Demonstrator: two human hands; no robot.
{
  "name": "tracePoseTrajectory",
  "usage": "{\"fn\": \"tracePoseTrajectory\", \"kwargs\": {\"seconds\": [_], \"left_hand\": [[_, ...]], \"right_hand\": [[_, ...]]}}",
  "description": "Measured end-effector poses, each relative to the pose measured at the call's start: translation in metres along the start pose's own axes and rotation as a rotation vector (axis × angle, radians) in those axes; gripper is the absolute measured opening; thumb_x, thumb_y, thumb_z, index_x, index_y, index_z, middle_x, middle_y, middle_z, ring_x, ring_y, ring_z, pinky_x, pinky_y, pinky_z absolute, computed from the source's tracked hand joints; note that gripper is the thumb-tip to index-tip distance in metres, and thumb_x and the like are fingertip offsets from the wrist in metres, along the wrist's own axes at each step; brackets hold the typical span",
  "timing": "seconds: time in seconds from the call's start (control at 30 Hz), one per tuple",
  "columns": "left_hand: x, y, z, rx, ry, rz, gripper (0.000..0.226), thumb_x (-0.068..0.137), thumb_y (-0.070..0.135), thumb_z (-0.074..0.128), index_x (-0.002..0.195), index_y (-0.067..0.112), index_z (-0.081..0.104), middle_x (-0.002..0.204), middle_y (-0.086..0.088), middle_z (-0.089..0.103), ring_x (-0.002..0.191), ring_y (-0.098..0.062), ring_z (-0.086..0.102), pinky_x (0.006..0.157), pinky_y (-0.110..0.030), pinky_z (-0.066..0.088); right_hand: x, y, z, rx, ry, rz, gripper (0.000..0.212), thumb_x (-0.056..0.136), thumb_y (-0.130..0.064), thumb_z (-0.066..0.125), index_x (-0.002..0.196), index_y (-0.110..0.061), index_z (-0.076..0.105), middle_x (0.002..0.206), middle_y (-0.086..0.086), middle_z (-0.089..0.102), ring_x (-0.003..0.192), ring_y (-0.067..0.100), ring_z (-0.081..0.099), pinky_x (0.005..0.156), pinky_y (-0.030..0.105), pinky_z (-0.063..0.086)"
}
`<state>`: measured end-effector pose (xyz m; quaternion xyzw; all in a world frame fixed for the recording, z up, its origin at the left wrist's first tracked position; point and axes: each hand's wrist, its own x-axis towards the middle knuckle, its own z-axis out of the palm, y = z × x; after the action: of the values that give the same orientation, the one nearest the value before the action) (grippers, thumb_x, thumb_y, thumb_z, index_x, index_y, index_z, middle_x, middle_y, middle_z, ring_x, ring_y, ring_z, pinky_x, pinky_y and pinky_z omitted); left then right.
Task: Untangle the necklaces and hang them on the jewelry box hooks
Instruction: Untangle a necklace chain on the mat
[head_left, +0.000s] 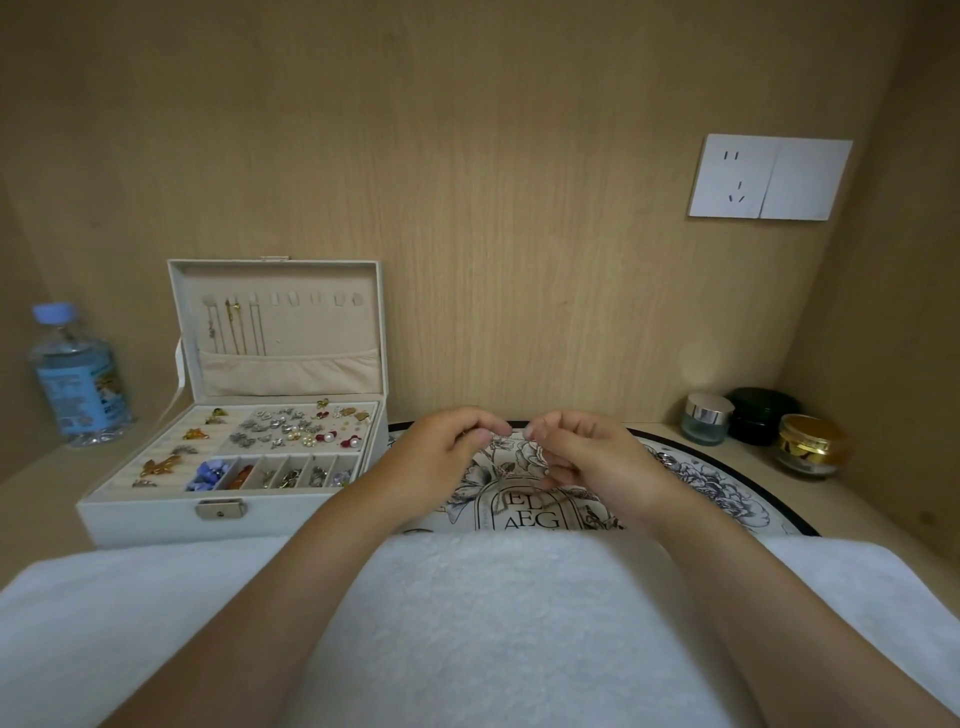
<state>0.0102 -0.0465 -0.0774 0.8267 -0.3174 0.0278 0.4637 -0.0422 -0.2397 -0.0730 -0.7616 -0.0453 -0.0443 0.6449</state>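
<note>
A white jewelry box (130, 512) stands open at the left. Its raised lid (278, 322) carries a row of hooks, and three necklaces (236, 325) hang from the leftmost ones. Over a round printed tray (722, 480), my left hand (441, 449) and my right hand (587, 452) are raised close together. Each pinches an end of a thin chain necklace (519, 480), which droops in a loop between them down to the tray. More tangled chain (597, 519) lies on the tray beneath my right wrist.
A water bottle (78, 374) stands left of the box. Three small jars (758, 428) sit at the right by the wall. A white towel (467, 623) covers the near edge. A wall socket (769, 176) is mounted on the wooden back panel.
</note>
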Motion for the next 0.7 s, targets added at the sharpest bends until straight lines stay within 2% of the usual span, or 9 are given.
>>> {"fn": "tracePoseTrajectory", "kwargs": {"seconds": [0.07,0.1,0.17,0.23,0.3,0.4,0.5,0.6,0.7], "left_hand": [[0.0,-0.001,-0.004,0.089,-0.032,0.009,0.025,0.103,0.017,0.047,0.112,0.027,0.069,0.09,0.004,0.063,0.066,0.01,0.05,0.061,-0.008,0.037],[0.001,-0.003,-0.005,0.161,-0.048,0.027,0.025,0.103,0.018,0.047,0.111,0.028,0.069,0.093,0.004,0.062,0.076,0.008,0.052,0.067,-0.009,0.038],[0.004,-0.008,-0.004,0.302,-0.067,0.079,0.024,0.103,0.019,0.047,0.107,0.029,0.069,0.1,0.016,0.057,0.089,0.003,0.053,0.076,-0.009,0.037],[0.005,-0.009,0.0,0.353,-0.05,0.117,0.023,0.103,0.018,0.047,0.105,0.026,0.069,0.103,0.015,0.056,0.091,0.004,0.052,0.076,-0.005,0.035],[0.007,-0.009,0.006,0.321,-0.024,0.123,0.022,0.103,0.018,0.048,0.103,0.025,0.069,0.105,0.011,0.058,0.092,0.001,0.055,0.076,-0.006,0.037],[0.007,-0.01,0.011,0.307,-0.056,0.042,0.025,0.102,0.013,0.047,0.112,0.026,0.066,0.112,0.01,0.061,0.098,-0.006,0.06,0.084,-0.018,0.045],[0.002,-0.019,0.007,0.612,-0.231,-0.065,0.044,0.092,-0.001,0.048,0.126,0.023,0.06,0.124,0.005,0.058,0.115,-0.014,0.057,0.098,-0.031,0.048],[0.001,-0.022,0.005,0.898,-0.327,-0.153,0.03,0.089,0.007,0.054,0.114,0.015,0.068,0.115,-0.004,0.064,0.103,-0.022,0.062,0.09,-0.036,0.054],[0.006,-0.021,0.004,0.989,-0.312,-0.164,0.017,0.094,0.017,0.053,0.099,0.014,0.069,0.094,-0.001,0.062,0.096,-0.025,0.064,0.085,-0.035,0.054]], "right_hand": [[0.0,0.002,-0.003,-0.104,0.0,0.004,0.014,0.095,-0.015,0.066,0.107,-0.013,0.069,0.064,0.001,0.047,0.059,0.012,0.048,0.078,0.035,0.054],[-0.001,0.003,-0.003,-0.168,-0.002,0.003,0.013,0.092,-0.017,0.07,0.105,-0.018,0.072,0.069,0.004,0.052,0.065,0.014,0.052,0.077,0.033,0.052],[-0.002,0.003,-0.002,-0.267,0.009,-0.002,0.004,0.089,-0.022,0.073,0.088,-0.02,0.076,0.074,0.004,0.059,0.07,0.012,0.054,0.075,0.029,0.049],[-0.001,0.004,-0.004,-0.269,0.017,0.01,0.026,0.09,-0.024,0.069,0.065,-0.018,0.069,0.062,-0.002,0.056,0.06,0.011,0.048,0.068,0.029,0.042],[0.001,0.003,-0.005,-0.134,0.007,0.041,0.038,0.093,-0.023,0.061,0.056,-0.019,0.053,0.057,0.0,0.047,0.059,0.019,0.04,0.068,0.034,0.036],[0.003,0.005,-0.009,0.161,0.011,0.128,0.033,0.096,-0.016,0.052,0.063,-0.013,0.049,0.062,0.007,0.052,0.064,0.021,0.049,0.072,0.032,0.046],[0.005,0.008,-0.015,0.335,0.051,0.166,0.029,0.099,-0.017,0.05,0.071,-0.011,0.057,0.064,0.007,0.059,0.066,0.022,0.054,0.073,0.035,0.048],[0.006,0.007,-0.024,0.527,0.054,0.185,0.024,0.1,-0.017,0.047,0.087,-0.007,0.064,0.069,0.005,0.062,0.064,0.019,0.055,0.071,0.035,0.049],[0.007,0.009,-0.029,0.676,0.053,0.167,0.029,0.097,-0.008,0.04,0.113,0.002,0.063,0.072,0.005,0.064,0.058,0.015,0.051,0.066,0.033,0.053]]}}
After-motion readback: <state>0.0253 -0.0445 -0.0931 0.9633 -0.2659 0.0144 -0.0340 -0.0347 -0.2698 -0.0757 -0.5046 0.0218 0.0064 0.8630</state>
